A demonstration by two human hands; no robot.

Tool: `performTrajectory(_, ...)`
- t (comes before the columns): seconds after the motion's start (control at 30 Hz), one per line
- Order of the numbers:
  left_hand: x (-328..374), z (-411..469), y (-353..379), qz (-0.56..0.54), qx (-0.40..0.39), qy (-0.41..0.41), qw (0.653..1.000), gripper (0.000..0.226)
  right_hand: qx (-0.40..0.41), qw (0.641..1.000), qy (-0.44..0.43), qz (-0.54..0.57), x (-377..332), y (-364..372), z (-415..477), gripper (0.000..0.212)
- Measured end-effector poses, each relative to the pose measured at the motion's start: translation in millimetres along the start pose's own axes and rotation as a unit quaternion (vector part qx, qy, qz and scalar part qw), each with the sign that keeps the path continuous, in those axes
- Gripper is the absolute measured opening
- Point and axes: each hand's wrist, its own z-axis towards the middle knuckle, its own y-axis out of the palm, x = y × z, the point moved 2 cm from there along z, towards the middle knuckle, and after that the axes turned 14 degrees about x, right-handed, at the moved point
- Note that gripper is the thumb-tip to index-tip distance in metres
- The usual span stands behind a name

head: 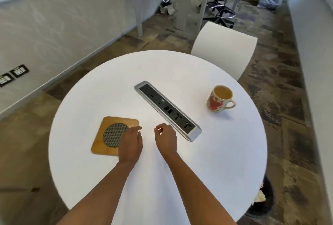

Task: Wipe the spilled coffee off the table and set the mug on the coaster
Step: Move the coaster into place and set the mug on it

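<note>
Both hands hold nothing. The left hand, fingers relaxed, lies over the coaster edge, left of the socket bar. The right hand, loosely curled, sits just beside the bar's near end. The mug, holding coffee, stands upright on the table, right of the bar.

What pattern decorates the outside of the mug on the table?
Red hearts on a cream mug, seen in the head view.

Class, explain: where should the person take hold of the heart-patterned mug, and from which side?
Grip the handle of the mug, coming from its right with the right hand: the handle juts out there, and the upright mug is nearly full.
</note>
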Motion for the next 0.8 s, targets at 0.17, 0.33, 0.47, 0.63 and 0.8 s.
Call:
performTrajectory(0.17,-49.1,9.7,-24.0,0.017,-0.005,-0.097,0.995,0.03,-0.065,0.997,-0.001,-0.052,-19.8,41.5,-22.5,0.028)
performTrajectory(0.33,-86.6,17.0,-44.8,0.069,-0.015,-0.138,0.988,0.034,-0.11,0.989,-0.005,-0.103,-34.4,68.9,-36.2,0.037)
performTrajectory(0.47,-109.7,19.6,-52.4,0.059,-0.009,-0.2,0.978,0.043,-0.106,0.987,0.012,-0.121,-40.0,80.8,-44.0,0.035)
performTrajectory(0.63,-122.7,24.9,-50.7,-0.023,0.025,-0.283,0.958,0.035,-0.086,0.99,0.068,-0.088,-42.7,85.1,-47.8,0.038)
performTrajectory(0.8,-122.6,29.3,-45.2,-0.064,0.036,-0.333,0.94,0.031,-0.098,0.986,0.121,-0.054,-44.2,84.4,-42.4,0.045)
